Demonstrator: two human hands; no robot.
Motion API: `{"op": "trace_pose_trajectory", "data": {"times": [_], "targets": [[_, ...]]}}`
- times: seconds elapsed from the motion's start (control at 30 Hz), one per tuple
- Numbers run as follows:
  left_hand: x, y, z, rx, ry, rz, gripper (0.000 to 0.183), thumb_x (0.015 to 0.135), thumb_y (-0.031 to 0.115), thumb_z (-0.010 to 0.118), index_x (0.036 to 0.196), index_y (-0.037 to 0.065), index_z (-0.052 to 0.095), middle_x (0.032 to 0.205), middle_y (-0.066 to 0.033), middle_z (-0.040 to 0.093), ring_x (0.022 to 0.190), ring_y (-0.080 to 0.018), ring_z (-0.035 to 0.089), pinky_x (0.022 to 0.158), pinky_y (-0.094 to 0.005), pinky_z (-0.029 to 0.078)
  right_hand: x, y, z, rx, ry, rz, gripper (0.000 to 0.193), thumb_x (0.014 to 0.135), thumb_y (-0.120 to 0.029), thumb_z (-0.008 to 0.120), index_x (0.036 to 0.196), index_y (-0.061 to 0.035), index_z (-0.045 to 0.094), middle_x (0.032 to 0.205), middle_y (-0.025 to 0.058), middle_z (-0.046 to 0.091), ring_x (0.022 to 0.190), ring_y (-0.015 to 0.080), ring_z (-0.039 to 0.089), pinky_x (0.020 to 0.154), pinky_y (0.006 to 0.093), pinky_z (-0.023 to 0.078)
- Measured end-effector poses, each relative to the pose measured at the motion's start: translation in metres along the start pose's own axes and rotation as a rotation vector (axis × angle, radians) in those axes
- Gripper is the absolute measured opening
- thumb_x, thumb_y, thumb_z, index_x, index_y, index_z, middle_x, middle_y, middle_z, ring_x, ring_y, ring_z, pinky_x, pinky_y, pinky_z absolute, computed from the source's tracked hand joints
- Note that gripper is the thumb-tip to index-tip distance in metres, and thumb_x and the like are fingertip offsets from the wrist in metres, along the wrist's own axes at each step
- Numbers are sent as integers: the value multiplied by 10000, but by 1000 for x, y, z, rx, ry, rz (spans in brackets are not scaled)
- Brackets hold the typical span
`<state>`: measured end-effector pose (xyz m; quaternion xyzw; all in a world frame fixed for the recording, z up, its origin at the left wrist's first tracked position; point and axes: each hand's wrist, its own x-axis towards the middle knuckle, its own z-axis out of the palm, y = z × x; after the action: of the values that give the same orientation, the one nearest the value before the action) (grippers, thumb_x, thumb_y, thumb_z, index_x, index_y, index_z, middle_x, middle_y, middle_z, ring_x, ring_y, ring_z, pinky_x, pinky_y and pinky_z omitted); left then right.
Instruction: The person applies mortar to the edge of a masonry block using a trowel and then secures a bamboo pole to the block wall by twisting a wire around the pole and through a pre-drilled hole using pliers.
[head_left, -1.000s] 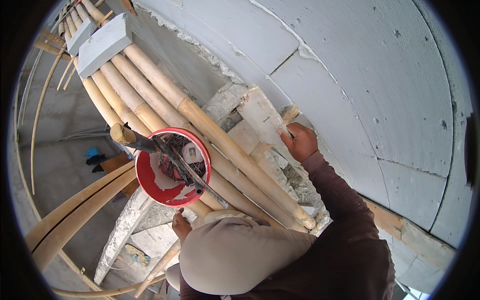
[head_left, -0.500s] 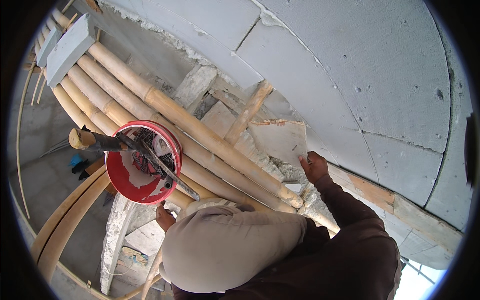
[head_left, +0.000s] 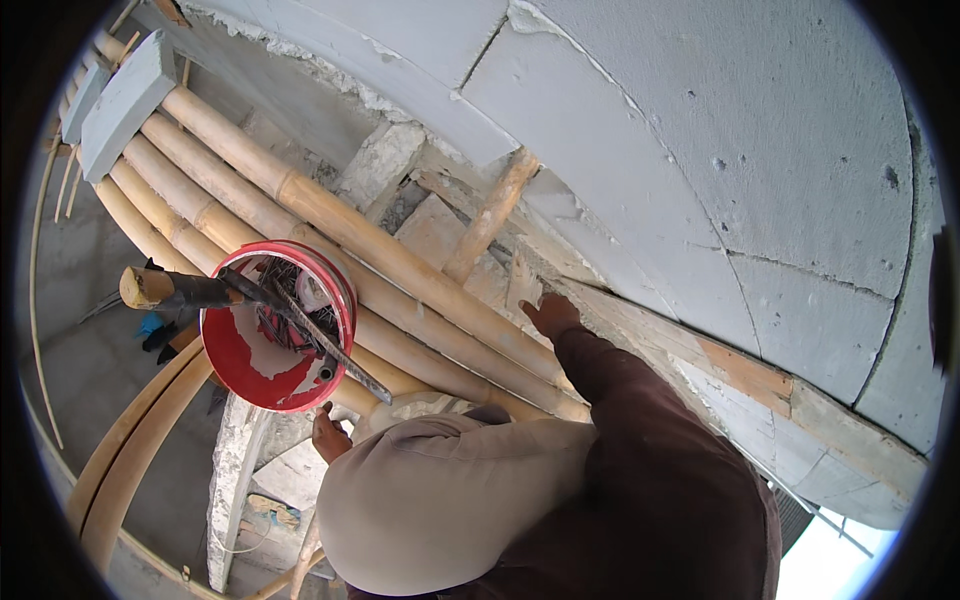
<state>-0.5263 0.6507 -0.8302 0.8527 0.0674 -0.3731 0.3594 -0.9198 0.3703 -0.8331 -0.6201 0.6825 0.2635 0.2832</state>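
My right hand (head_left: 551, 314) reaches over the gap between the bamboo poles (head_left: 400, 300) and the grey block wall (head_left: 640, 200). Its fingers are stretched and apart, at the edge of a narrow pale piece of board (head_left: 520, 283); contact is unclear. A round wooden stick (head_left: 492, 215) stands slanted just beyond it. My left hand (head_left: 328, 436) is low beside the red bucket (head_left: 265, 365), near the bamboo, with most of its fingers hidden. Inside the bucket lie many nails (head_left: 275, 275) and a hammer (head_left: 190, 288) whose wooden handle end sticks out to the left.
Bent split bamboo strips (head_left: 125, 440) curve down the left side. Two grey blocks (head_left: 128, 105) rest across the poles at the far left. Rough concrete rubble (head_left: 385, 165) fills the space by the wall. A plank (head_left: 745, 380) runs along the wall's lower edge.
My right hand has moved left from the corner of the flat board, which showed its broad face before. Only a narrow pale piece now shows there. My left hand stays near the bucket.
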Motion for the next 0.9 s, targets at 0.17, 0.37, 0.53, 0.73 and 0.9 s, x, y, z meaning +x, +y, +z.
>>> {"op": "trace_pose_trajectory", "data": {"times": [0.17, 0.37, 0.53, 0.73, 0.9], "targets": [[-9, 19, -4, 20, -15, -39, 459, 996, 372, 447, 1088, -12, 680, 654, -1, 500, 533, -65, 350, 455, -243, 265, -6, 8, -42, 24, 52, 2, 493, 876, -501, 559, 988, -34, 670, 984, 195, 687, 954, 378, 654, 855, 488, 498], [14, -12, -7, 27, -47, 83, 443, 1026, 320, 399, 1080, -35, 658, 903, -63, 655, 534, -100, 381, 472, -268, 333, 0, -70, -95, 406, 288, -441, 248, 862, -279, 638, 933, -42, 658, 855, 160, 681, 823, 342, 659, 737, 428, 510], [-1, 7, -8, -24, -10, 71, 479, 1019, 395, 421, 1056, -5, 683, 672, 1, 531, 518, -70, 373, 471, -239, 304, 39, -204, -109, 535, 335, -658, 224, 844, -248, 659, 947, -49, 664, 870, 161, 687, 838, 346, 660, 751, 420, 516], [-32, 36, -32, 33, 42, 78, 481, 1016, 426, 406, 1122, 37, 669, 579, 48, 381, 445, -41, 318, 393, -234, 238, 113, -309, -111, 199, 105, -569, 456, 826, -418, 697, 1100, -56, 651, 1048, 161, 693, 1020, 321, 651, 885, 413, 509], [-47, 38, -42, -11, 75, -49, 491, 1019, 422, 402, 1125, 19, 660, 570, 54, 353, 452, -31, 313, 395, -222, 231, 138, -340, -115, -83, 1, -568, 580, 811, -492, 709, 1138, -19, 638, 1132, 182, 667, 1079, 320, 632, 922, 399, 501]]}}
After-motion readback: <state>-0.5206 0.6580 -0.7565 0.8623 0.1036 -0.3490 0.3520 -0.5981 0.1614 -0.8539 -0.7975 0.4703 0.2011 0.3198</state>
